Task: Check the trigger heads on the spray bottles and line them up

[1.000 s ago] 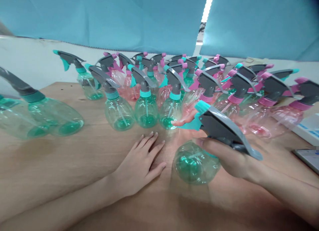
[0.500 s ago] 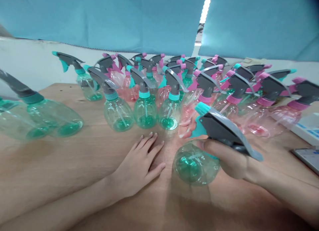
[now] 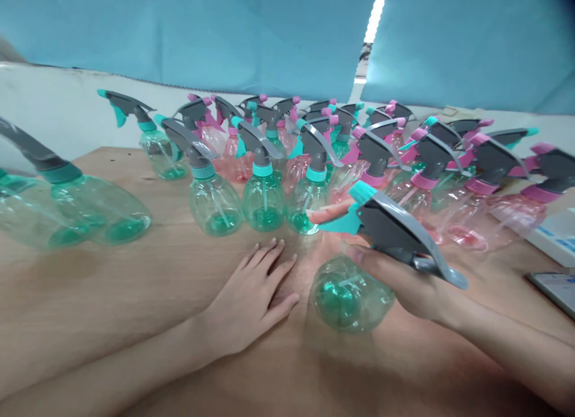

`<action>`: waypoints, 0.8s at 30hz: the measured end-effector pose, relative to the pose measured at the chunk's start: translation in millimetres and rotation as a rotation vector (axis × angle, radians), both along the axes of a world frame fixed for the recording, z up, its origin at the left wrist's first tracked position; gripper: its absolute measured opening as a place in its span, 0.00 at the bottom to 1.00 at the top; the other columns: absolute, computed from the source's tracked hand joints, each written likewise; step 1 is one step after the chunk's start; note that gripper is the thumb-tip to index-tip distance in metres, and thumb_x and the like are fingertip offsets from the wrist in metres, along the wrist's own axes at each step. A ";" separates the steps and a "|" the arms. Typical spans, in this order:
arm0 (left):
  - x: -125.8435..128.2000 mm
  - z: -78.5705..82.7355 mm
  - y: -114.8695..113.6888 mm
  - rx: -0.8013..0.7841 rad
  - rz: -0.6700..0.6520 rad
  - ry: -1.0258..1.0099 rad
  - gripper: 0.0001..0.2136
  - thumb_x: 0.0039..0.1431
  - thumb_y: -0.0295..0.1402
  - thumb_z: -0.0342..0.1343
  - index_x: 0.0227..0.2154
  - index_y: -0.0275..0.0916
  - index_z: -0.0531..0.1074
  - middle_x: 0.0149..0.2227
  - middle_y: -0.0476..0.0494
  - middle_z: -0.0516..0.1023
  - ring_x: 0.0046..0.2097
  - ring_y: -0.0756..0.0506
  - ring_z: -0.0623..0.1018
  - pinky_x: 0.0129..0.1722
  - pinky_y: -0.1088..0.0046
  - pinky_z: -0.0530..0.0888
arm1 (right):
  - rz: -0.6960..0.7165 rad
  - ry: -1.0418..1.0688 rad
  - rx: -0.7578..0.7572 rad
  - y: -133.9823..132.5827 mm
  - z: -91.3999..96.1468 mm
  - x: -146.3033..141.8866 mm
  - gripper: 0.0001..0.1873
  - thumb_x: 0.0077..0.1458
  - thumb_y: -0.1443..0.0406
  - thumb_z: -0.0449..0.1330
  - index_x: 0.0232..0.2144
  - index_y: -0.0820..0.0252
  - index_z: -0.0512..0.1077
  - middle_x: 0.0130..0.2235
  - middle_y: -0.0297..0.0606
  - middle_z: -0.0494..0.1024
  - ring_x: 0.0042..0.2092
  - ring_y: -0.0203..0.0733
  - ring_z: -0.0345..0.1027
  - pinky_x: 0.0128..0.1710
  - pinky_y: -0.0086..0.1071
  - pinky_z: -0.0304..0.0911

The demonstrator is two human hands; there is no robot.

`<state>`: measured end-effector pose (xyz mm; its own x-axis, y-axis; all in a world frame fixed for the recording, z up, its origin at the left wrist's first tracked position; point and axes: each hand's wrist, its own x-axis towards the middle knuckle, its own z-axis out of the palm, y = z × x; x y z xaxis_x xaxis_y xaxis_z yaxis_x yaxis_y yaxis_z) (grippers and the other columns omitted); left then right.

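Observation:
My right hand (image 3: 406, 279) grips a clear green spray bottle (image 3: 348, 294) by its neck, tilted with the base toward me. Its grey sprayer head (image 3: 395, 231) has a teal nozzle and trigger, and my fingers stretch forward past the trigger. My left hand (image 3: 251, 297) lies flat and palm down on the wooden table (image 3: 148, 285), fingers apart, just left of the bottle and holding nothing. Right behind both hands stands a row of green spray bottles (image 3: 264, 198).
Several more spray bottles, green and pink (image 3: 467, 207), crowd the back and right of the table. Two green bottles (image 3: 85, 210) stand at the left edge. A phone (image 3: 554, 288) lies at the right. A white ledge and blue curtain (image 3: 202, 33) rise behind.
My right fingers curled onto the trigger half a second ago and have stretched out forward again. The held bottle shifted slightly. My left hand has stayed put.

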<state>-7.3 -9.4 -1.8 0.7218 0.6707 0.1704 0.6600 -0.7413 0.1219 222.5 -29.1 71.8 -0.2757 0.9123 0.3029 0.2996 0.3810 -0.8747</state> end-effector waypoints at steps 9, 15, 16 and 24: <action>-0.4 -0.5 -0.4 -0.003 0.013 0.012 0.24 0.67 0.45 0.47 0.60 0.36 0.62 0.63 0.33 0.60 0.65 0.36 0.56 0.61 0.52 0.57 | 0.072 0.127 -0.039 0.0 0.4 -4.2 0.17 0.58 0.67 0.57 0.49 0.47 0.70 0.39 0.34 0.80 0.39 0.43 0.77 0.45 0.40 0.70; -1.1 -1.0 0.0 -0.012 0.005 0.001 0.25 0.67 0.45 0.47 0.60 0.35 0.62 0.64 0.32 0.59 0.65 0.35 0.56 0.61 0.51 0.57 | 0.030 0.088 0.026 -0.1 2.3 -5.7 0.20 0.55 0.71 0.56 0.49 0.48 0.70 0.39 0.35 0.81 0.42 0.45 0.77 0.45 0.41 0.72; -1.0 -0.9 0.0 -0.013 0.004 0.004 0.25 0.67 0.45 0.47 0.60 0.35 0.62 0.64 0.32 0.59 0.65 0.35 0.56 0.61 0.51 0.57 | 0.028 0.080 0.030 0.2 3.1 -6.2 0.21 0.55 0.72 0.56 0.49 0.48 0.70 0.38 0.35 0.80 0.42 0.45 0.76 0.45 0.40 0.72; -0.7 -0.5 0.0 -0.014 0.005 0.024 0.25 0.67 0.46 0.46 0.61 0.34 0.61 0.64 0.32 0.58 0.66 0.35 0.55 0.61 0.51 0.57 | 0.028 0.072 0.043 2.3 6.7 -7.8 0.23 0.52 0.74 0.57 0.49 0.50 0.70 0.39 0.35 0.80 0.39 0.41 0.76 0.37 0.33 0.74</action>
